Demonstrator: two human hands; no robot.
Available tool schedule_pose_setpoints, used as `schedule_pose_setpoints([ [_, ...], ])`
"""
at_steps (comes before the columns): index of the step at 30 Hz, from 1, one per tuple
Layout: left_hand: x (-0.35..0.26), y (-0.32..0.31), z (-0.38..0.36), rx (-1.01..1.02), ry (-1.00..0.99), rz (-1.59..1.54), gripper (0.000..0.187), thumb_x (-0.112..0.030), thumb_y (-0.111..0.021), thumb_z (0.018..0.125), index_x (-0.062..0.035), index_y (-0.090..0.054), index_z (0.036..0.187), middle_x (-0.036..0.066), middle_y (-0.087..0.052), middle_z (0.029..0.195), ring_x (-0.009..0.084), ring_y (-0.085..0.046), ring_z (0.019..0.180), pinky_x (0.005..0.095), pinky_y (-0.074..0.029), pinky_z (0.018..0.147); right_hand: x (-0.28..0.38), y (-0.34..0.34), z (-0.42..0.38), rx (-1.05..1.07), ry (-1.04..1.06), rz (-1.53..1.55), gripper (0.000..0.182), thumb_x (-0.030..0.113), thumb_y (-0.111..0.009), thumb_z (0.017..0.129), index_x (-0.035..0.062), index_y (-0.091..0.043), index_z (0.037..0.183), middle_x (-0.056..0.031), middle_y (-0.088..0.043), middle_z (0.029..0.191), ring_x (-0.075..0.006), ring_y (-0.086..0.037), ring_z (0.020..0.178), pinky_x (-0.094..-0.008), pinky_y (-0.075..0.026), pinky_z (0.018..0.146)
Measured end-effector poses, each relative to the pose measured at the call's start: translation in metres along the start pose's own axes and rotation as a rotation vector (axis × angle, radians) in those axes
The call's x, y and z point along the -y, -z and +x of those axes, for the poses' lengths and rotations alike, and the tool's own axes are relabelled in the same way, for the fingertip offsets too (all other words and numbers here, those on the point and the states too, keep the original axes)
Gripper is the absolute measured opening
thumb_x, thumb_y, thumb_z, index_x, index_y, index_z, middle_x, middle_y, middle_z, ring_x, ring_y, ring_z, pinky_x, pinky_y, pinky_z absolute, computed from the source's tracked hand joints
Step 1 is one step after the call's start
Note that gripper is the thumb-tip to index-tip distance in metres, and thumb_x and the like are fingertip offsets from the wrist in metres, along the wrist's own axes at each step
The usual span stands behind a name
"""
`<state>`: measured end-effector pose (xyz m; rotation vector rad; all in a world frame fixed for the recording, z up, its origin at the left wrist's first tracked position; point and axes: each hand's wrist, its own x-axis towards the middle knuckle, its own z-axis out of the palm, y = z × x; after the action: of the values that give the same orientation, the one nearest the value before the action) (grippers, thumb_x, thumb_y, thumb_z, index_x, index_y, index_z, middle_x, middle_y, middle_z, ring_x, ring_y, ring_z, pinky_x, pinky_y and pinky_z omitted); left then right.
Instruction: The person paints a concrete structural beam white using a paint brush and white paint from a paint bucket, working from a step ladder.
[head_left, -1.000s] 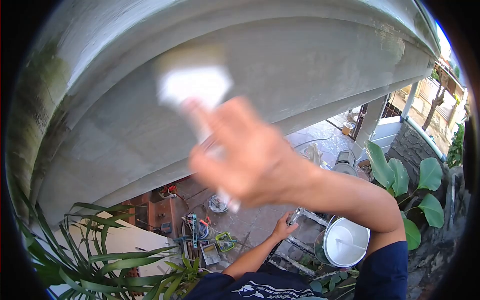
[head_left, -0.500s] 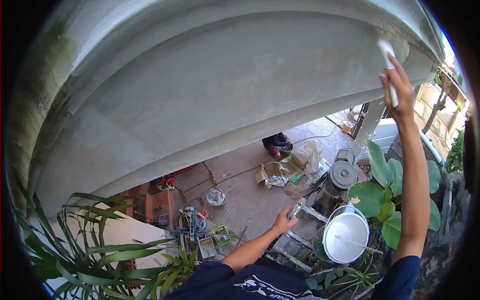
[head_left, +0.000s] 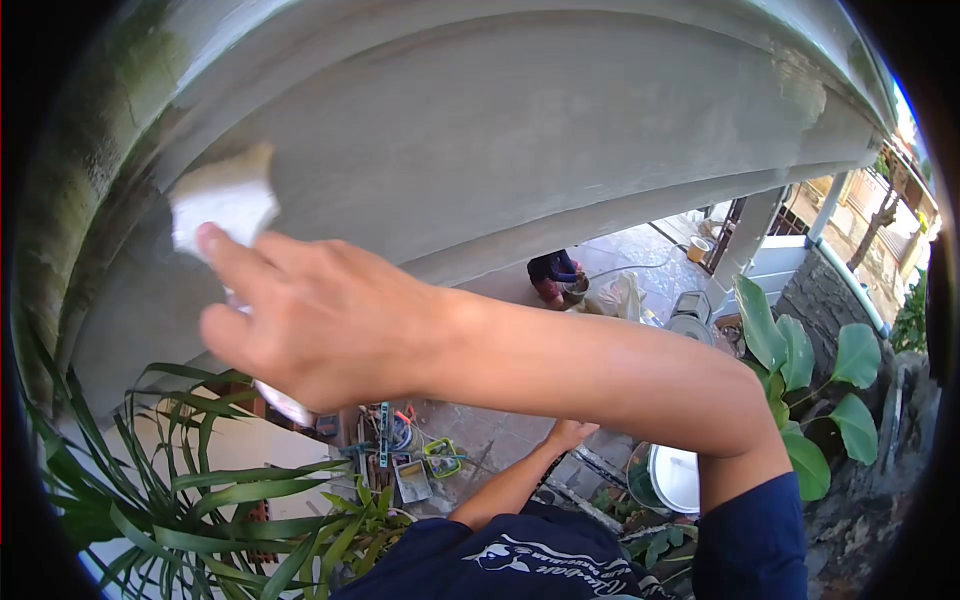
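Observation:
My right hand (head_left: 315,310) is closed around the handle of a wide paintbrush (head_left: 225,205) with a white body and tan bristles. It reaches across to the left, with the bristles by the grey cement wall (head_left: 530,120); whether they touch is blurred. My right forearm crosses the view and partly hides my left hand (head_left: 570,434). That hand is low in the middle, at the upper end of a paint-spattered ladder (head_left: 598,472), its fingertips covered by the forearm. Beside the ladder, a white bucket (head_left: 675,478) is half hidden behind my right arm.
Below, another person (head_left: 553,277) crouches on the tiled floor by a bucket. Tools (head_left: 385,440) and a green-yellow tray (head_left: 442,458) lie lower left. Long-leaved plants (head_left: 200,500) fill the left side; broad leaves (head_left: 855,400) and a rough stone wall (head_left: 825,300) stand right.
My right hand has swung with the paintbrush from the far right end of the wall to the left side. My left hand stays about where it was, now partly covered by the forearm.

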<state>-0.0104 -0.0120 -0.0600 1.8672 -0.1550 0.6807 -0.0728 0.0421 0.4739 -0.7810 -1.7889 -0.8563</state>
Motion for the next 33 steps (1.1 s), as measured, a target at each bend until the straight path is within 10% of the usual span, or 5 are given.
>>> schedule_pose_setpoints([
  [7,-0.044,0.02,0.018,0.15,0.556,-0.109,0.052,-0.019,-0.072,0.078,-0.0041,-0.052,0.123,0.011,-0.063,0.102,0.0198,-0.06,0.095,0.0331,-0.047,0.085,-0.072,0.131,-0.044,-0.212,-0.496,0.557,0.012,0.014,-0.068,0.091,0.0025,-0.069,0.095,-0.0117,-0.07,0.087,-0.0176,-0.071,0.077,-0.0282,-0.059,0.064],
  [14,-0.034,0.014,0.013,0.117,0.453,-0.053,0.055,-0.023,-0.071,0.076,-0.0051,-0.051,0.124,0.019,-0.065,0.102,0.0296,-0.064,0.092,0.0387,-0.049,0.083,-0.112,0.371,-0.138,-0.326,-0.75,-0.463,0.029,0.027,-0.062,0.097,0.0,-0.068,0.107,-0.0154,-0.067,0.118,-0.0169,-0.07,0.086,-0.0268,-0.056,0.078],
  [22,-0.039,0.013,0.015,0.102,0.5,-0.066,0.054,-0.02,-0.071,0.078,-0.003,-0.05,0.124,0.013,-0.064,0.1,0.0195,-0.06,0.091,0.0348,-0.048,0.083,-0.078,0.204,-0.072,-0.038,-0.128,-1.031,0.014,0.019,-0.065,0.09,0.0058,-0.062,0.087,-0.0248,-0.065,0.102,-0.0445,-0.064,0.099,-0.0476,-0.053,0.076],
  [28,-0.02,0.007,0.008,0.066,0.412,-0.013,0.057,-0.021,-0.072,0.074,-0.0058,-0.053,0.126,0.02,-0.066,0.108,0.0333,-0.064,0.1,0.0403,-0.049,0.088,-0.01,0.08,-0.034,0.167,0.038,-0.558,0.017,0.011,-0.062,0.07,-0.0047,-0.057,0.074,-0.042,-0.056,0.113,-0.0342,-0.063,0.075,-0.0413,-0.057,0.062],
  [33,-0.024,0.008,0.01,0.064,0.409,-0.014,0.056,-0.022,-0.072,0.074,-0.0058,-0.054,0.125,0.02,-0.066,0.111,0.0331,-0.064,0.103,0.04,-0.049,0.089,-0.009,0.032,-0.02,0.208,0.251,-0.416,0.018,0.016,-0.061,0.068,0.0,-0.052,0.065,-0.0334,-0.056,0.121,-0.0269,-0.061,0.076,-0.0337,-0.056,0.063],
])
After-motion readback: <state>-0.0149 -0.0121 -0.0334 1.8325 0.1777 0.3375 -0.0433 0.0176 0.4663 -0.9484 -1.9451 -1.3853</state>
